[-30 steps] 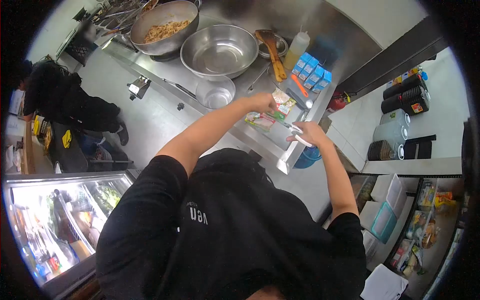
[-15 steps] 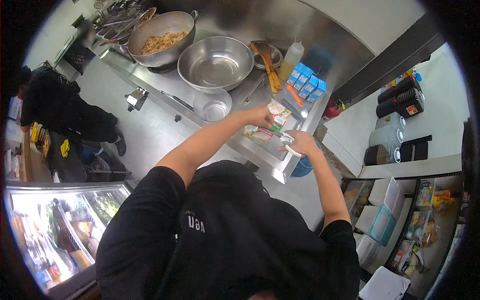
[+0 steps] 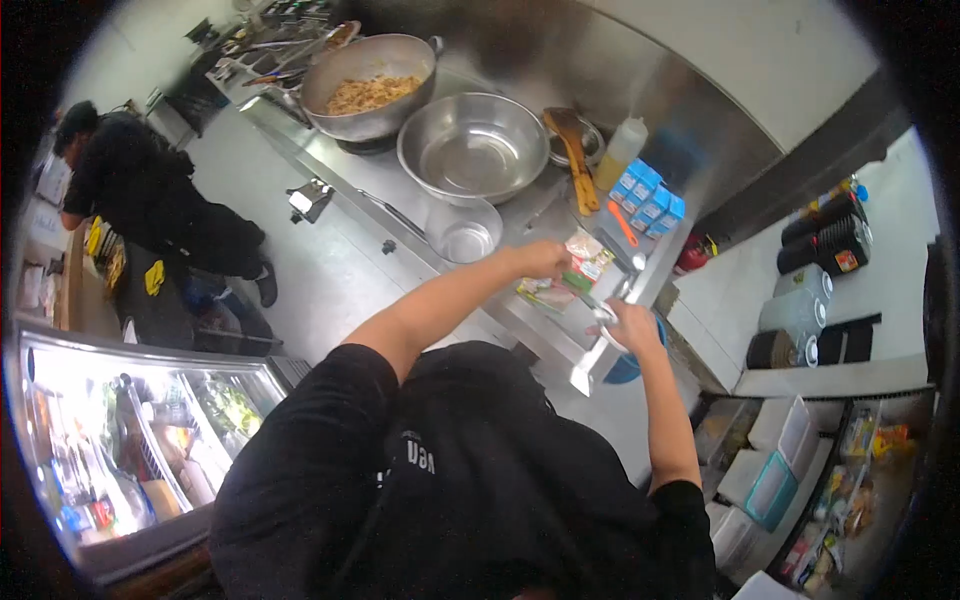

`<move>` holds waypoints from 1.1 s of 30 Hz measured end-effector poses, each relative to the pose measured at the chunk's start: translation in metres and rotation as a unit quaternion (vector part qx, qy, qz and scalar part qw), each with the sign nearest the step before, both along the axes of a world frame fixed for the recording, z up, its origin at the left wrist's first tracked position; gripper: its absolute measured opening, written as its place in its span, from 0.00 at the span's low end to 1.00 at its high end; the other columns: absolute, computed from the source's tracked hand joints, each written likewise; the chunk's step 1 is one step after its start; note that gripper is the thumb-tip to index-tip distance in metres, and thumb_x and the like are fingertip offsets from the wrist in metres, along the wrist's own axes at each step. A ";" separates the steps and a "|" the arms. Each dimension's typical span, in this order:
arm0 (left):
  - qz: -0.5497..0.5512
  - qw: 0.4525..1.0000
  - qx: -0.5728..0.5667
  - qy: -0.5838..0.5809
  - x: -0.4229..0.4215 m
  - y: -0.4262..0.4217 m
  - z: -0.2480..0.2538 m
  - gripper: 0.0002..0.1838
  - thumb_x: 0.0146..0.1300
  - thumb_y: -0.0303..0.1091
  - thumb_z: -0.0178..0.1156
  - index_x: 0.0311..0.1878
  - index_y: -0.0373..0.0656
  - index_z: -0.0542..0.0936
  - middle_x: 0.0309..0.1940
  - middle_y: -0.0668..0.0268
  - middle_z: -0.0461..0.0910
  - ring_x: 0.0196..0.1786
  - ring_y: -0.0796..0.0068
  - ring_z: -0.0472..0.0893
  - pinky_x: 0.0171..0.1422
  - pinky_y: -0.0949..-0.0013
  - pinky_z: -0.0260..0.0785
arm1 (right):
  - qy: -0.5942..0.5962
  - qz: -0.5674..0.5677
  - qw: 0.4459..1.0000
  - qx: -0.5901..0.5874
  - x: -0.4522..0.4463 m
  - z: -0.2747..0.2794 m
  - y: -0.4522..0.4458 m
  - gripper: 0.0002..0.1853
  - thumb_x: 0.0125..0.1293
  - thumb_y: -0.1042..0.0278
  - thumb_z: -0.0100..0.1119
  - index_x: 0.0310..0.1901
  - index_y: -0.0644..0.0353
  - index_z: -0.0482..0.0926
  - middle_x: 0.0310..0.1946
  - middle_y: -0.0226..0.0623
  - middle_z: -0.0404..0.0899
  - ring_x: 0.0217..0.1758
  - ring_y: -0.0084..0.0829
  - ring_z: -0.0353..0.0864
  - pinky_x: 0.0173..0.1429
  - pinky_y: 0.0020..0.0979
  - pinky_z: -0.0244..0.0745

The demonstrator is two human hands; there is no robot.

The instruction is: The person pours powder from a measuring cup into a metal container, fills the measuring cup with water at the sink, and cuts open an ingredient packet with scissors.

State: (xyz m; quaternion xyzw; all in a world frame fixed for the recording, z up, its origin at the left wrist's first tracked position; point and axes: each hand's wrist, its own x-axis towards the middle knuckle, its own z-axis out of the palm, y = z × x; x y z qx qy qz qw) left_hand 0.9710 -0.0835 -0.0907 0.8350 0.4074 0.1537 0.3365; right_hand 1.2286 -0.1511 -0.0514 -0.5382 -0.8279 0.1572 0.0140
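Note:
My left hand [image 3: 545, 260] is closed, its fingertips pinching the edge of a seasoning packet [image 3: 548, 293] with green and red print. Another printed packet [image 3: 590, 258] lies on the steel counter just beyond it. My right hand [image 3: 635, 328] is wrapped round the pale handles of a pair of scissors [image 3: 602, 314], near the counter's front right edge. The blades point left toward the packet; motion blur hides whether they touch it. Past the packets are an orange-handled utensil [image 3: 623, 224] and several blue cartons [image 3: 648, 198].
A clear pot [image 3: 465, 240], a large steel bowl [image 3: 473, 150] and a wok of food [image 3: 372, 92] stand leftward. Wooden spatulas [image 3: 577, 165] and an oil bottle [image 3: 622, 152] are behind. A co-worker [image 3: 165, 190] bends at far left; a lit open fridge [image 3: 150, 440] is lower left.
The whole view has shifted, moving the counter down and right in the picture. My right hand and the scissors are slightly farther from the packet. The co-worker's head has come into fuller view.

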 end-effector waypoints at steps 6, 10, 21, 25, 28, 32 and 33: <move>0.102 0.994 -0.010 -0.034 -0.001 -0.020 -0.006 0.14 0.49 0.36 0.63 0.41 0.48 0.78 0.34 0.56 0.79 0.40 0.53 0.79 0.44 0.54 0.69 | -0.017 -0.075 0.997 -0.015 0.042 -0.022 -0.032 0.36 0.42 0.37 0.67 0.47 0.58 0.76 0.37 0.53 0.79 0.41 0.51 0.79 0.45 0.46 0.73; 0.099 0.991 0.091 -0.028 -0.003 -0.038 -0.006 0.15 0.50 0.36 0.62 0.44 0.48 0.76 0.38 0.54 0.77 0.45 0.52 0.77 0.48 0.52 0.68 | 0.028 -0.127 0.991 -0.032 0.031 -0.035 -0.062 0.30 0.44 0.47 0.66 0.46 0.60 0.76 0.39 0.53 0.79 0.44 0.52 0.79 0.46 0.45 0.73; 0.069 0.966 0.213 -0.125 -0.018 -0.057 0.022 0.11 0.53 0.31 0.58 0.41 0.43 0.75 0.36 0.56 0.77 0.44 0.53 0.75 0.48 0.54 0.67 | 0.081 0.022 0.996 -0.008 -0.034 -0.097 -0.020 0.33 0.47 0.58 0.66 0.53 0.68 0.69 0.46 0.57 0.72 0.51 0.54 0.70 0.56 0.46 0.66; 0.060 0.963 0.236 -0.116 -0.035 -0.056 0.032 0.11 0.55 0.32 0.57 0.42 0.42 0.74 0.34 0.56 0.75 0.42 0.53 0.75 0.46 0.54 0.66 | 0.226 0.038 0.973 -0.022 -0.061 -0.040 0.000 0.44 0.39 0.64 0.74 0.61 0.67 0.65 0.54 0.55 0.70 0.58 0.48 0.70 0.61 0.41 0.65; 0.046 0.953 0.252 -0.162 -0.029 -0.074 0.053 0.08 0.51 0.32 0.59 0.33 0.41 0.73 0.30 0.56 0.75 0.39 0.52 0.74 0.44 0.54 0.65 | 0.383 0.108 0.917 0.007 -0.100 0.027 -0.004 0.42 0.40 0.68 0.74 0.60 0.66 0.66 0.53 0.50 0.72 0.56 0.42 0.72 0.59 0.38 0.66; 0.071 0.946 0.252 -0.189 -0.047 -0.085 0.079 0.09 0.53 0.33 0.59 0.35 0.42 0.73 0.30 0.55 0.74 0.40 0.52 0.74 0.44 0.53 0.65 | 0.315 0.103 0.920 -0.207 -0.117 0.007 0.035 0.28 0.46 0.69 0.72 0.51 0.64 0.75 0.46 0.44 0.78 0.45 0.35 0.77 0.49 0.34 0.70; 0.088 0.937 0.274 -0.196 -0.055 -0.088 0.086 0.09 0.54 0.34 0.59 0.36 0.42 0.73 0.30 0.54 0.74 0.39 0.52 0.74 0.43 0.53 0.65 | 0.283 0.092 0.951 -0.087 -0.118 -0.016 0.041 0.15 0.53 0.67 0.66 0.40 0.66 0.79 0.32 0.46 0.81 0.34 0.32 0.79 0.40 0.33 0.70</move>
